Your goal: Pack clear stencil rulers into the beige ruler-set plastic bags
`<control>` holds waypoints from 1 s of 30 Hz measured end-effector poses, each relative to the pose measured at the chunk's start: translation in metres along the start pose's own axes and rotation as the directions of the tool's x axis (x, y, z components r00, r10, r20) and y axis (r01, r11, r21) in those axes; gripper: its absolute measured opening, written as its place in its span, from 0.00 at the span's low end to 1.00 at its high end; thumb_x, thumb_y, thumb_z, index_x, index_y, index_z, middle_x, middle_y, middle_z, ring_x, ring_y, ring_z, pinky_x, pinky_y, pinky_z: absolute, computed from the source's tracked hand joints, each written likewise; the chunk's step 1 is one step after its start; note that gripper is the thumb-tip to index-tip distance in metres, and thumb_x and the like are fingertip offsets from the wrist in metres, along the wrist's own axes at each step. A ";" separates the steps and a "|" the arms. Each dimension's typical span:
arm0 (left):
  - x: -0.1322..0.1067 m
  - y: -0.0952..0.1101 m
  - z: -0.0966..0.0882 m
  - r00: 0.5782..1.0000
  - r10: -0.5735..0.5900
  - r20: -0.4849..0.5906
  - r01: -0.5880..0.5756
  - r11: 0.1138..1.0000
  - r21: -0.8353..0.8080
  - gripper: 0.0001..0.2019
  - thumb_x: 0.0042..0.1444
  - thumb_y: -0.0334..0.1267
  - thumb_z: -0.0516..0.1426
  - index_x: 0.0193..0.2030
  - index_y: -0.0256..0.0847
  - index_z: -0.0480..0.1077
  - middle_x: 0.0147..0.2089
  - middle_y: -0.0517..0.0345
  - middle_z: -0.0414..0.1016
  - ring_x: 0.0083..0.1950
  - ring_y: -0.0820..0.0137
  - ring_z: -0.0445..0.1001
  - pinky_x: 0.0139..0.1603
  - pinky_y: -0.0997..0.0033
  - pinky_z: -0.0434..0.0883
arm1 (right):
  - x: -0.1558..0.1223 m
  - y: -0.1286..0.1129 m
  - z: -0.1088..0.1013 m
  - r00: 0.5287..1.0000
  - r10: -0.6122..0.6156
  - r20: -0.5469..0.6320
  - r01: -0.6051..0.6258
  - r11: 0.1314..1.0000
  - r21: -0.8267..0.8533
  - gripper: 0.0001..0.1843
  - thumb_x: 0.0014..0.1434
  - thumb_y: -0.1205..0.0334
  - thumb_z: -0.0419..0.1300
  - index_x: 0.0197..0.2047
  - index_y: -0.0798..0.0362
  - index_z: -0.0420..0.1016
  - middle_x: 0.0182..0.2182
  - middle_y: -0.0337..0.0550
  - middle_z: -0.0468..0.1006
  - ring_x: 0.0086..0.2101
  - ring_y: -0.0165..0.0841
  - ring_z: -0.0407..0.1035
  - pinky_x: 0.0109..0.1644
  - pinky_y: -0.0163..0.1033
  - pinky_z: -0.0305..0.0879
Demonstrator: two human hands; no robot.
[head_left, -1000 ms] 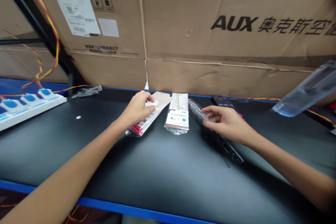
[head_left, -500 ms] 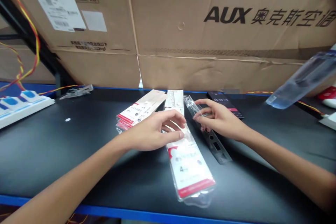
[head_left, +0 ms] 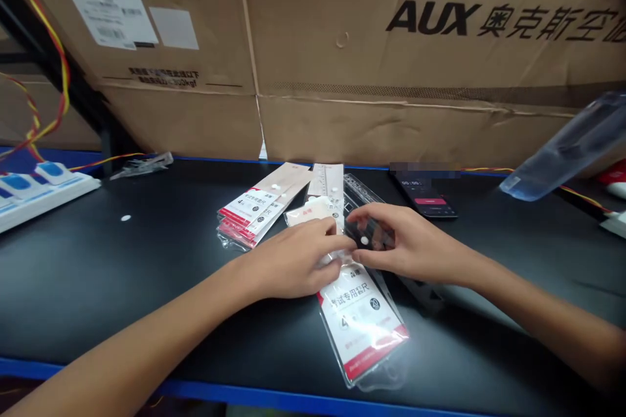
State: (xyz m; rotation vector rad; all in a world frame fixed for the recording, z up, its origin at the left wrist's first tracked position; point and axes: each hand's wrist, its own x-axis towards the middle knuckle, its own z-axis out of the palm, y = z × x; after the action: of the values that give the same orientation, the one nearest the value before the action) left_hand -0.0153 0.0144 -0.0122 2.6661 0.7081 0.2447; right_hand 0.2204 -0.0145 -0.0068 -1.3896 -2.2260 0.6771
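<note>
Both hands have drawn together since the earlier frame and now meet at the middle of the bench (head_left: 98,287). Beneath them lies the long ruler packet (head_left: 362,322), its white-and-red printed end toward the person and its far end hidden under the hands. Just past it, a dark slotted template (head_left: 368,233) in a clear sleeve (head_left: 362,190) runs under the right hand (head_left: 415,241).

The step in hand looks like handling these two pieces together at close quarters. The right hand's fingers and thumb are narrowly closed around the sleeved template, apparently holding it. The left hand (head_left: 293,259) is curled and narrow, lying on the packet with its fingers reaching toward the right hand. Whether it grips the packet or only rests there, I cannot tell. With the hands this close on slick plastic, the next move calls for care not to drag the loose packet along.

Farther out, a stack of ruler packets (head_left: 247,218) lies left of the hands, and a pale ruler packet (head_left: 325,181) lies just beyond them. A phone (head_left: 424,199) sits to the right. A power strip (head_left: 46,189) lies at the far left, and a large carton (head_left: 372,26) stands behind the bench.
</note>
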 end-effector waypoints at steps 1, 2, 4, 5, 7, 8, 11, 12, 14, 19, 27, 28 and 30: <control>0.000 0.000 -0.001 1.000 -0.006 0.010 0.006 1.000 0.006 0.16 0.63 0.37 0.52 0.56 0.50 0.71 0.44 0.56 0.68 0.44 0.64 0.71 0.43 0.67 0.67 | 0.000 0.000 0.000 1.000 -0.013 0.005 0.013 1.000 -0.028 0.20 0.56 0.56 0.66 0.52 0.50 0.72 0.41 0.41 0.78 0.30 0.30 0.70 0.32 0.36 0.68; 0.000 0.000 -0.001 1.000 -0.015 0.017 0.015 1.000 0.009 0.16 0.63 0.37 0.52 0.56 0.50 0.71 0.43 0.56 0.68 0.44 0.64 0.71 0.43 0.67 0.67 | 0.000 0.001 0.001 1.000 -0.021 0.011 0.021 0.999 -0.048 0.20 0.56 0.58 0.65 0.52 0.50 0.72 0.42 0.41 0.77 0.30 0.30 0.69 0.32 0.36 0.68; -0.001 0.000 -0.002 0.999 -0.029 0.024 0.029 1.000 0.012 0.15 0.63 0.37 0.52 0.54 0.50 0.70 0.43 0.57 0.68 0.42 0.65 0.71 0.41 0.67 0.66 | 0.000 0.003 0.001 0.999 -0.020 0.029 0.022 0.997 -0.069 0.21 0.56 0.58 0.65 0.53 0.50 0.70 0.43 0.42 0.76 0.29 0.30 0.69 0.32 0.36 0.68; -0.001 0.000 -0.002 0.999 -0.032 0.024 0.032 0.999 0.012 0.13 0.62 0.37 0.52 0.53 0.49 0.70 0.43 0.57 0.68 0.41 0.65 0.71 0.41 0.67 0.66 | 0.000 0.003 0.000 0.999 -0.021 0.031 0.023 0.997 -0.078 0.22 0.56 0.58 0.66 0.53 0.50 0.70 0.44 0.43 0.75 0.30 0.30 0.69 0.33 0.36 0.68; -0.001 0.000 -0.003 0.999 -0.030 0.019 0.030 1.000 0.008 0.11 0.62 0.37 0.53 0.50 0.48 0.70 0.43 0.58 0.69 0.40 0.66 0.71 0.39 0.68 0.65 | 0.000 0.002 0.000 0.999 -0.040 0.015 0.042 0.993 -0.106 0.25 0.55 0.57 0.67 0.56 0.50 0.69 0.45 0.44 0.74 0.32 0.32 0.69 0.36 0.38 0.69; -0.001 0.000 -0.003 0.999 -0.028 0.014 0.028 1.000 0.001 0.11 0.61 0.37 0.53 0.49 0.48 0.69 0.43 0.58 0.69 0.40 0.67 0.71 0.39 0.68 0.65 | 0.000 0.001 0.000 0.998 -0.061 0.003 0.061 0.991 -0.120 0.27 0.55 0.58 0.67 0.57 0.50 0.68 0.46 0.45 0.73 0.34 0.33 0.70 0.38 0.39 0.70; 0.001 0.001 -0.003 1.000 -0.014 -0.017 0.013 0.999 -0.040 0.09 0.58 0.34 0.54 0.46 0.45 0.67 0.42 0.59 0.70 0.39 0.68 0.70 0.38 0.70 0.64 | -0.003 -0.006 0.000 0.990 -0.139 -0.015 0.136 0.985 -0.108 0.28 0.57 0.64 0.65 0.60 0.49 0.67 0.48 0.47 0.72 0.38 0.35 0.70 0.44 0.40 0.69; 0.001 0.001 -0.003 1.000 -0.007 -0.030 0.006 0.999 -0.052 0.07 0.58 0.34 0.55 0.44 0.45 0.67 0.41 0.60 0.70 0.38 0.68 0.70 0.38 0.70 0.64 | -0.005 -0.009 -0.001 0.988 -0.156 -0.014 0.154 0.984 -0.085 0.28 0.57 0.64 0.65 0.61 0.48 0.67 0.48 0.47 0.72 0.39 0.36 0.70 0.45 0.40 0.69; 0.002 0.001 -0.003 0.999 -0.002 -0.050 -0.002 0.998 -0.062 0.05 0.56 0.33 0.55 0.39 0.43 0.65 0.36 0.61 0.70 0.36 0.69 0.68 0.35 0.71 0.62 | -0.008 -0.012 -0.002 0.987 -0.162 0.004 0.162 0.986 -0.027 0.27 0.58 0.62 0.65 0.60 0.48 0.69 0.45 0.45 0.74 0.37 0.35 0.70 0.42 0.39 0.69; 0.002 0.000 -0.004 0.996 0.002 -0.086 -0.008 0.998 -0.059 0.04 0.55 0.31 0.55 0.36 0.42 0.63 0.31 0.63 0.68 0.32 0.71 0.66 0.33 0.72 0.60 | -0.011 -0.015 -0.010 0.987 -0.062 0.146 0.057 0.998 0.036 0.29 0.57 0.64 0.64 0.63 0.47 0.69 0.29 0.35 0.74 0.24 0.27 0.63 0.26 0.32 0.59; 0.003 -0.001 -0.005 0.996 -0.041 -0.082 0.037 0.998 -0.045 0.03 0.57 0.33 0.55 0.39 0.43 0.66 0.28 0.64 0.66 0.30 0.71 0.65 0.32 0.71 0.60 | -0.013 -0.011 -0.012 0.987 -0.022 0.161 0.042 0.992 -0.121 0.34 0.59 0.67 0.59 0.67 0.42 0.57 0.31 0.35 0.75 0.27 0.31 0.67 0.29 0.33 0.58; 0.003 -0.002 -0.005 0.996 -0.043 -0.084 0.040 0.998 -0.040 0.03 0.57 0.33 0.55 0.39 0.43 0.66 0.28 0.64 0.67 0.30 0.71 0.65 0.32 0.71 0.60 | -0.012 -0.009 -0.012 0.989 -0.015 0.150 0.035 0.991 -0.132 0.34 0.59 0.67 0.59 0.67 0.42 0.56 0.31 0.35 0.75 0.28 0.31 0.68 0.30 0.33 0.58; 0.003 -0.002 -0.005 0.995 -0.043 -0.089 0.040 0.999 -0.030 0.03 0.58 0.33 0.54 0.39 0.43 0.66 0.28 0.64 0.67 0.30 0.71 0.65 0.33 0.71 0.60 | -0.010 -0.007 -0.012 0.993 -0.009 0.115 0.025 0.990 -0.138 0.32 0.58 0.67 0.60 0.65 0.44 0.58 0.34 0.37 0.76 0.28 0.31 0.68 0.30 0.34 0.59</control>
State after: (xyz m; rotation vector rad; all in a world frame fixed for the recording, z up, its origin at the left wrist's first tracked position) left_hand -0.0149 0.0193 -0.0084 2.6244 0.7811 0.3620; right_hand 0.2268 -0.0243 0.0064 -1.4289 -2.4130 0.6199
